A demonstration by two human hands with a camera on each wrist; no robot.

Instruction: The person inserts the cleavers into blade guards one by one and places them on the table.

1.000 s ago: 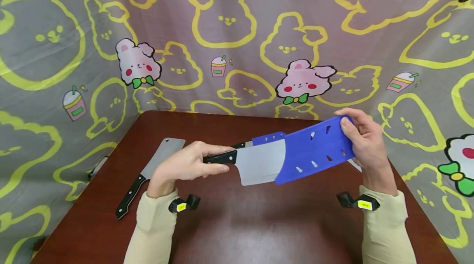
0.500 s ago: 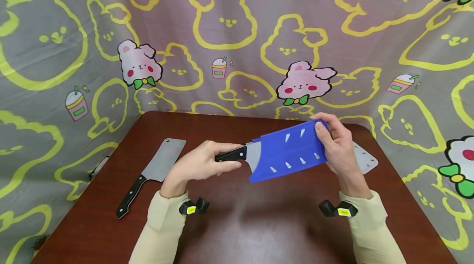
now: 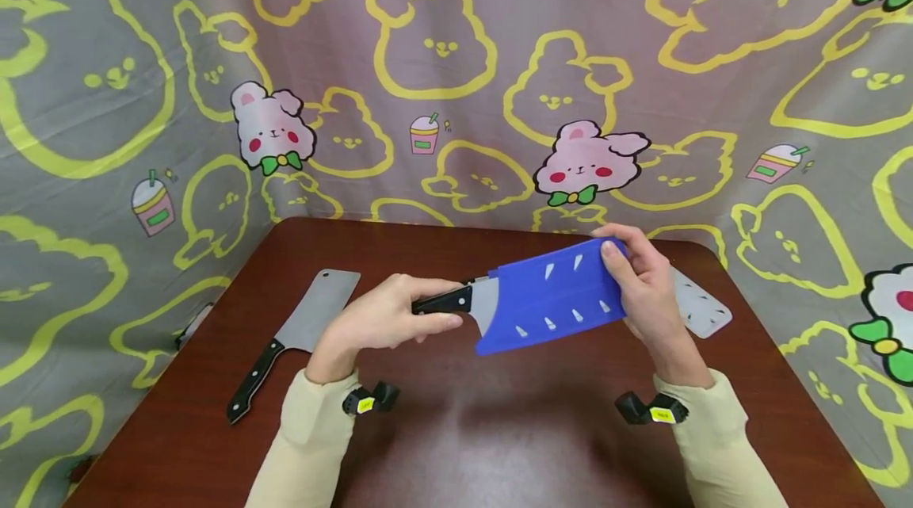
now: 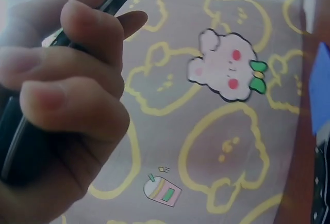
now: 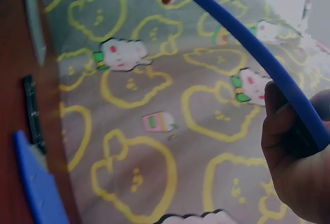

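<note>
My left hand (image 3: 395,314) grips the black handle (image 3: 444,301) of a cleaver, its fingers curled round it in the left wrist view. Most of the cleaver's blade (image 3: 486,303) sits inside a blue slotted blade sheath (image 3: 552,298); only a strip by the handle shows. At the sheath's far end, my right hand (image 3: 642,286) pinches it, thumb on the near face and fingers behind. Cleaver and sheath are held up over the table, tilted up to the right. In the right wrist view the sheath (image 5: 247,48) appears edge-on.
A bare cleaver (image 3: 321,310) with a black handle lies at the left on the brown table (image 3: 456,429). A white slotted sheath (image 3: 702,306) lies at the right, partly behind my wrist. Another blue-sheathed knife (image 5: 36,177) lies behind the held one. Patterned curtain (image 3: 456,96) surrounds the table.
The sheath has moved left over the blade, covering most of it, and my left hand has shifted slightly right. During the last half second both hands barely move.
</note>
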